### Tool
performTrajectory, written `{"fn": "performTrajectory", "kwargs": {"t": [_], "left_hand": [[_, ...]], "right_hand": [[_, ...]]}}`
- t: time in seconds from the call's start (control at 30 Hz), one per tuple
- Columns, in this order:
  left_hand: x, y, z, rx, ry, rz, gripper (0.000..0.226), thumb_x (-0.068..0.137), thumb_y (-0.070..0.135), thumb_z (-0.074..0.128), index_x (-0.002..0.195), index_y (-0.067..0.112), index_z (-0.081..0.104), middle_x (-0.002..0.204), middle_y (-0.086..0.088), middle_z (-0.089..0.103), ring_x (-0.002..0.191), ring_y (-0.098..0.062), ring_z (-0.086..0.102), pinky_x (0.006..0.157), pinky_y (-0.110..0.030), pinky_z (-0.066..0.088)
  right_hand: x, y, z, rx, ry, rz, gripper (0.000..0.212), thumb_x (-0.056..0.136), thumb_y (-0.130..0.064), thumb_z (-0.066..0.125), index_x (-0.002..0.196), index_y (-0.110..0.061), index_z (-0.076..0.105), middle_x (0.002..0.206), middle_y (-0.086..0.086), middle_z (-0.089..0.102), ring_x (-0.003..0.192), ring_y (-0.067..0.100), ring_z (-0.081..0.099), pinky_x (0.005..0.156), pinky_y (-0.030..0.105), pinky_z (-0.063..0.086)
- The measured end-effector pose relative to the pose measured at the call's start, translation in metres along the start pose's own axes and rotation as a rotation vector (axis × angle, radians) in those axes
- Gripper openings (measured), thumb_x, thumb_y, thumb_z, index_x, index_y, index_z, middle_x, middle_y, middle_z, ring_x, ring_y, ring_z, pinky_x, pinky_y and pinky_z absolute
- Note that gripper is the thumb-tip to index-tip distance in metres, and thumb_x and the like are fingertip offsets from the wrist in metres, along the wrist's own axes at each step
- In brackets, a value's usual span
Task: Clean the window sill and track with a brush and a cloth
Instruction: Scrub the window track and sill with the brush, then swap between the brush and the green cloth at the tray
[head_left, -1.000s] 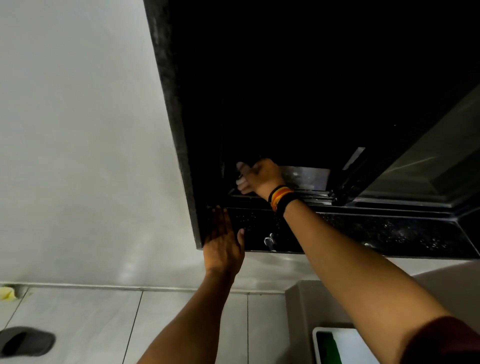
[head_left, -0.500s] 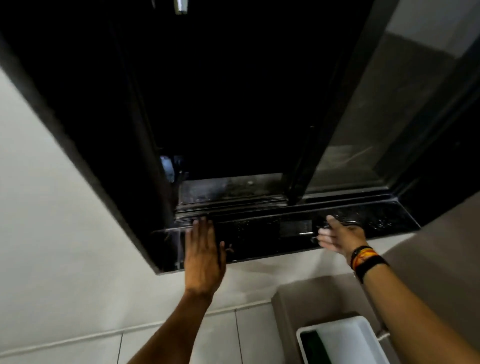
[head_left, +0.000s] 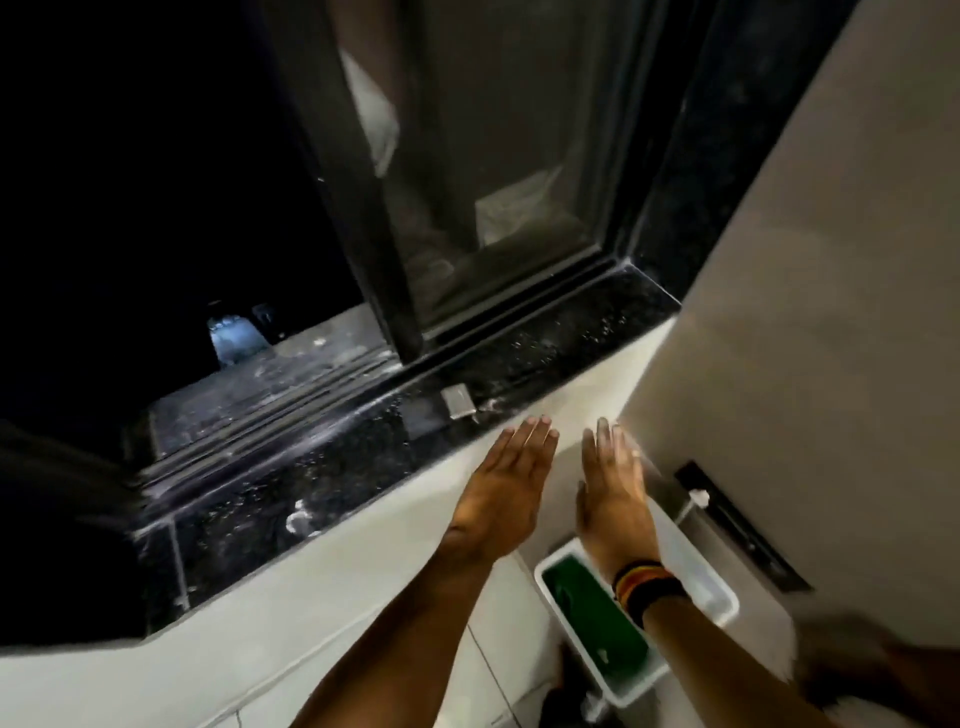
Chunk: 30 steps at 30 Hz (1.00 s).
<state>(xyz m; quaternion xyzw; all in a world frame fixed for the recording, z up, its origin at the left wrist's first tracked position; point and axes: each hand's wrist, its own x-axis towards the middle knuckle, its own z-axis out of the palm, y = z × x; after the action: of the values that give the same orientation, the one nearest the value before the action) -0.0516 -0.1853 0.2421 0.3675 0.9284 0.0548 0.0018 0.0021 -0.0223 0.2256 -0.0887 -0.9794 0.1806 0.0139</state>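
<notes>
The black speckled window sill (head_left: 363, 457) runs diagonally across the view, with the ribbed window track (head_left: 291, 400) behind it at the open pane. My left hand (head_left: 501, 493) and my right hand (head_left: 613, 493) are held flat side by side, fingers straight, below the sill's front edge and in front of the white wall. Both are empty. My right wrist wears coloured bands. No brush or cloth is visible in either hand.
A white tub (head_left: 675, 613) holding something green (head_left: 592, 613) stands below my right hand. A small grey object (head_left: 458, 402) lies on the sill. The closed glass pane (head_left: 498, 171) sits to the right; a grey wall (head_left: 831, 312) bounds the right side.
My view has swung right and down. My left hand came off the sill and my right hand drew back from it; both now hover flat together below the sill's edge.
</notes>
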Motion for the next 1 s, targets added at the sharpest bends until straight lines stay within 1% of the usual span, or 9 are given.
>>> {"fn": "performTrajectory", "kwargs": {"t": [0.1, 0.27, 0.33, 0.4, 0.57, 0.73, 0.87, 0.93, 1.0], "left_hand": [[0.005, 0.026, 0.043, -0.072, -0.147, 0.073, 0.075, 0.094, 0.009, 0.048, 0.159, 0.004, 0.010, 0.167, -0.017, 0.005, 0.155, -0.033, 0.004, 0.127, -0.046, 0.009], [0.003, 0.065, 0.116, -0.174, -0.359, 0.107, 0.074, 0.090, 0.004, 0.061, 0.156, 0.003, 0.027, 0.163, -0.020, 0.025, 0.151, -0.037, 0.024, 0.126, -0.047, 0.016], [0.001, 0.076, 0.152, -0.155, -0.426, 0.129, 0.080, 0.088, 0.005, 0.066, 0.156, 0.005, 0.025, 0.164, -0.019, 0.025, 0.152, -0.036, 0.023, 0.125, -0.046, 0.017], [0.003, 0.086, 0.192, -0.108, -0.520, 0.170, 0.079, 0.091, 0.006, 0.062, 0.158, 0.006, 0.019, 0.166, -0.017, 0.018, 0.153, -0.034, 0.017, 0.125, -0.044, 0.013], [0.016, 0.104, 0.263, 0.036, -0.715, 0.235, 0.075, 0.095, 0.013, 0.062, 0.157, 0.004, 0.022, 0.164, -0.018, 0.023, 0.152, -0.034, 0.023, 0.126, -0.044, 0.019], [0.028, 0.107, 0.303, 0.241, -0.760, 0.332, 0.071, 0.090, 0.013, 0.072, 0.150, 0.002, 0.036, 0.156, -0.019, 0.038, 0.145, -0.034, 0.037, 0.122, -0.045, 0.029], [0.037, 0.105, 0.313, 0.353, -0.744, 0.464, 0.055, 0.083, 0.017, 0.080, 0.132, 0.004, 0.058, 0.139, -0.015, 0.054, 0.132, -0.033, 0.048, 0.117, -0.044, 0.038], [0.041, 0.103, 0.308, 0.298, -0.720, 0.482, 0.049, 0.082, 0.023, 0.080, 0.123, 0.005, 0.062, 0.133, -0.015, 0.058, 0.128, -0.033, 0.051, 0.114, -0.045, 0.040], [0.045, 0.096, 0.290, 0.148, -0.674, 0.435, 0.044, 0.085, 0.027, 0.076, 0.119, 0.003, 0.062, 0.127, -0.016, 0.060, 0.121, -0.033, 0.055, 0.109, -0.045, 0.043]], "right_hand": [[-0.042, 0.050, 0.039, -0.105, -0.128, 0.105, 0.075, 0.095, -0.013, 0.048, 0.159, -0.008, 0.009, 0.167, 0.016, 0.007, 0.155, 0.034, 0.007, 0.123, 0.056, 0.021], [-0.097, 0.098, 0.110, -0.040, -0.356, 0.268, 0.070, 0.098, -0.018, 0.043, 0.158, -0.003, 0.009, 0.167, 0.018, 0.006, 0.155, 0.034, 0.008, 0.124, 0.053, 0.017], [-0.118, 0.115, 0.140, 0.005, -0.427, 0.347, 0.069, 0.101, -0.020, 0.041, 0.158, -0.004, 0.007, 0.167, 0.018, 0.004, 0.155, 0.033, 0.007, 0.125, 0.050, 0.016], [-0.134, 0.135, 0.171, 0.046, -0.502, 0.432, 0.067, 0.102, -0.020, 0.039, 0.158, -0.004, 0.006, 0.167, 0.017, 0.005, 0.155, 0.033, 0.007, 0.126, 0.047, 0.016], [-0.146, 0.168, 0.225, 0.092, -0.632, 0.506, 0.062, 0.099, -0.022, 0.049, 0.154, -0.003, 0.026, 0.158, 0.023, 0.031, 0.149, 0.037, 0.026, 0.124, 0.043, 0.018], [-0.141, 0.186, 0.247, 0.042, -0.540, 0.556, 0.058, 0.087, -0.017, 0.067, 0.139, -0.002, 0.045, 0.139, 0.023, 0.049, 0.127, 0.039, 0.048, 0.108, 0.047, 0.041], [-0.131, 0.192, 0.251, 0.100, -0.474, 0.598, 0.038, 0.085, -0.012, 0.069, 0.120, -0.003, 0.058, 0.124, 0.020, 0.057, 0.115, 0.037, 0.055, 0.098, 0.045, 0.047], [-0.128, 0.193, 0.244, 0.152, -0.467, 0.634, 0.036, 0.082, -0.014, 0.070, 0.115, -0.002, 0.061, 0.121, 0.020, 0.057, 0.114, 0.036, 0.054, 0.096, 0.044, 0.047], [-0.124, 0.194, 0.228, 0.255, -0.411, 0.675, 0.036, 0.078, -0.014, 0.071, 0.110, 0.000, 0.062, 0.117, 0.020, 0.057, 0.110, 0.037, 0.055, 0.092, 0.043, 0.049]]}}
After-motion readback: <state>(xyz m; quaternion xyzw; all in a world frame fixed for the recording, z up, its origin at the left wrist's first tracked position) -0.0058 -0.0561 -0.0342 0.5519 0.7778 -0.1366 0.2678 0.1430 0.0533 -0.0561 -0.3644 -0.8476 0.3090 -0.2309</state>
